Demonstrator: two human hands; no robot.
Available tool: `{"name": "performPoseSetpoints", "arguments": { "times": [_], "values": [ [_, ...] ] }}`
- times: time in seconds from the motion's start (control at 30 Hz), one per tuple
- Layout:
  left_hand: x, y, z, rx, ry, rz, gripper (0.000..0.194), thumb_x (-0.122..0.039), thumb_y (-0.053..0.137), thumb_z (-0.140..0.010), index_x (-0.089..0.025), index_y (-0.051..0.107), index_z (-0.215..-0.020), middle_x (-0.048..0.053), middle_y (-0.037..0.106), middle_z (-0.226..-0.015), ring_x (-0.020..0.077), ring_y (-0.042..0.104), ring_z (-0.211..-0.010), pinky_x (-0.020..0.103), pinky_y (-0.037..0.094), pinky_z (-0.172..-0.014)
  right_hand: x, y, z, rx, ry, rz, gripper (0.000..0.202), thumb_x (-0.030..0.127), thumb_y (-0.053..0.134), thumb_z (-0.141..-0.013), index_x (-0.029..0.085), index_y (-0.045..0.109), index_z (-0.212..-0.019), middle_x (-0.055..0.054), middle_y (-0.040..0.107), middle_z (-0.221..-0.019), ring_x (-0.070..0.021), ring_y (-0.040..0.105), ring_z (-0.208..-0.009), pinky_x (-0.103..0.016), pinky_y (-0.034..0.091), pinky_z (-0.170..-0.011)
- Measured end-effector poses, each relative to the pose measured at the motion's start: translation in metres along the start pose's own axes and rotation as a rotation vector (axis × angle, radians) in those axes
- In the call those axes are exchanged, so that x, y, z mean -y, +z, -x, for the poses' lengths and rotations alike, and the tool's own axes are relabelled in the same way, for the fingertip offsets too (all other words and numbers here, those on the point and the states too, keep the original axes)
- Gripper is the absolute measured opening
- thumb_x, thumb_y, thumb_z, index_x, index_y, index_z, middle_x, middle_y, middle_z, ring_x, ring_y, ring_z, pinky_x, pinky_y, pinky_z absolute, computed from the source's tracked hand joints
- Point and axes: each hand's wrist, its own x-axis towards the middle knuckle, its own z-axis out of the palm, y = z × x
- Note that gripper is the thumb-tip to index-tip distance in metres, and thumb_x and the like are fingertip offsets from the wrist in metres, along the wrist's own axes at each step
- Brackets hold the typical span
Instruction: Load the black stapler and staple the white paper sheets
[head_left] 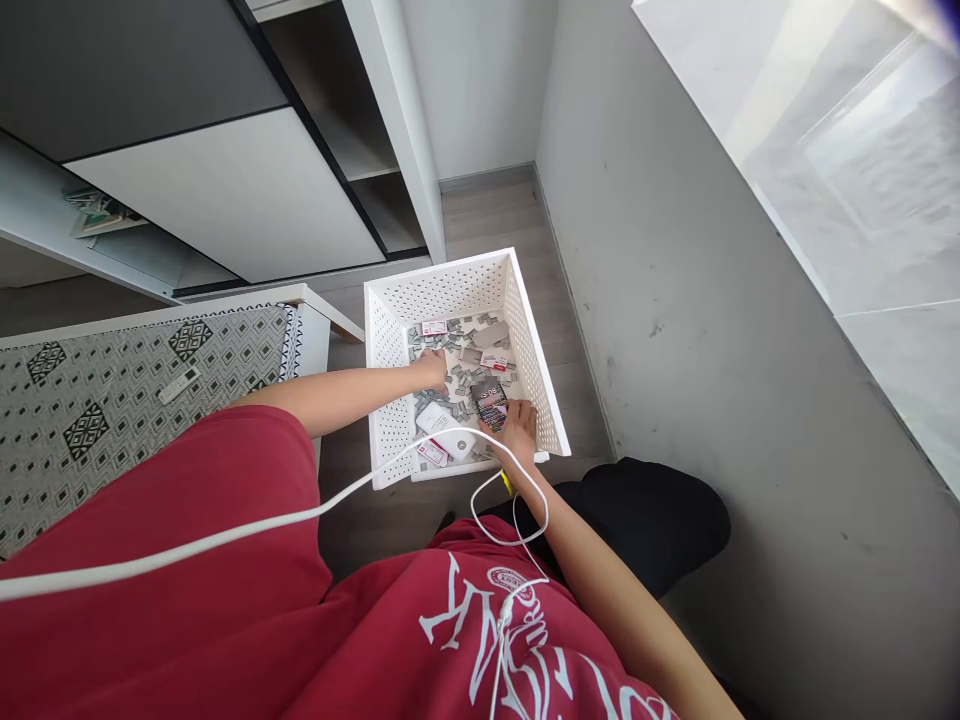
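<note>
A white perforated basket (536,350) stands on the floor, with many small grey pieces (442,402) scattered over its bottom. My left hand (431,370) reaches over the basket's left wall, its fingers closed low among the grey pieces; what they hold is too small to tell. In the basket's right front part my right hand (517,428) grips a phone (490,398) with its screen lit. White rectangular items (442,428) lie near the front wall. Red-and-white packets (493,361) and a grey flat piece (491,334) lie farther back.
A white cable (292,516) crosses in front of the basket and loops near my right wrist. At the left is a bench with a patterned cover (135,400) bearing a white remote (179,385). A cabinet (232,200) stands behind; a grey wall (645,250) rises at the right.
</note>
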Motion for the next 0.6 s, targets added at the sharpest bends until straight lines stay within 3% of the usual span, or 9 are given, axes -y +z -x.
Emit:
{"name": "performPoseSetpoints", "arguments": {
  "times": [0.1,0.23,0.47,0.6],
  "values": [
    [-0.001,-0.003,0.001,0.035,0.021,-0.023,0.104,-0.027,0.101,-0.065,-0.011,0.053,-0.157,0.027,0.067,-0.142,0.0384,0.071,-0.117,0.034,0.059,-0.086,0.007,0.006,-0.006,0.006,0.057,0.040,0.065,0.042,0.076,-0.092,0.010,0.049,-0.142,-0.030,0.053,-0.146,-0.0443,0.048,-0.140,-0.056,0.039,-0.119],
    [-0.001,-0.005,0.006,0.025,0.117,-0.034,0.063,-0.011,0.086,-0.074,-0.008,0.070,-0.135,0.023,0.073,-0.130,0.0351,0.074,-0.115,0.032,0.058,-0.088,0.006,0.011,-0.008,0.028,0.078,0.033,0.059,0.041,0.075,-0.092,0.011,0.052,-0.138,-0.027,0.057,-0.138,-0.0417,0.052,-0.135,-0.053,0.042,-0.118],
    [-0.004,-0.013,0.006,-0.036,0.156,-0.018,0.042,-0.015,0.080,-0.079,-0.008,0.077,-0.120,0.026,0.069,-0.137,0.0383,0.072,-0.121,0.034,0.059,-0.088,0.007,0.018,-0.010,-0.036,0.138,-0.046,0.048,0.036,0.069,-0.088,0.017,0.054,-0.130,-0.024,0.059,-0.134,-0.0426,0.054,-0.130,-0.055,0.045,-0.112],
    [0.006,-0.026,-0.001,-0.011,0.166,0.040,0.033,-0.020,0.084,-0.078,-0.010,0.079,-0.110,0.023,0.075,-0.116,0.0389,0.074,-0.114,0.036,0.059,-0.086,0.011,0.025,-0.011,-0.052,0.172,-0.045,0.051,0.034,0.070,-0.084,0.016,0.056,-0.129,-0.026,0.059,-0.135,-0.0455,0.055,-0.132,-0.058,0.047,-0.111]
  ]
}}
